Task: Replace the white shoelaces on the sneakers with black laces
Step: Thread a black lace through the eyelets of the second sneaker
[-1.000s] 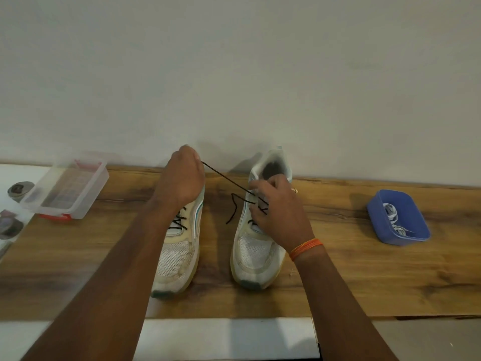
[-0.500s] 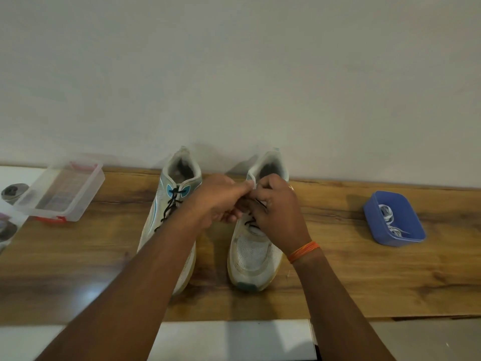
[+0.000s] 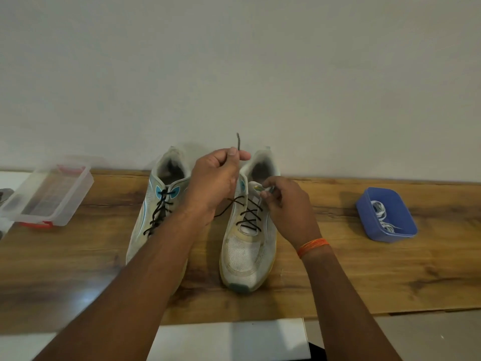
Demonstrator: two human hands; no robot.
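Two white sneakers stand side by side on the wooden table (image 3: 338, 269), toes toward me. The left sneaker (image 3: 156, 212) is laced in black. The right sneaker (image 3: 248, 246) carries a black lace (image 3: 248, 213) crossed through its eyelets. My left hand (image 3: 217, 181) is raised above the gap between the shoes and pinches one end of that lace, whose tip sticks up past the fingers. My right hand (image 3: 286, 204) rests at the right sneaker's upper right eyelets and pinches the other lace end there.
A blue tub (image 3: 387, 214) holding white laces sits to the right on the table. A clear plastic box (image 3: 49, 194) with a red clip stands at the left. A white wall rises directly behind the shoes. A white surface lies below the table's front edge.
My left hand went from beside the left sneaker to meet the right hand at the right sneaker, then rose pulling a lace end upward. The right hand shifted to the shoe's right eyelets.
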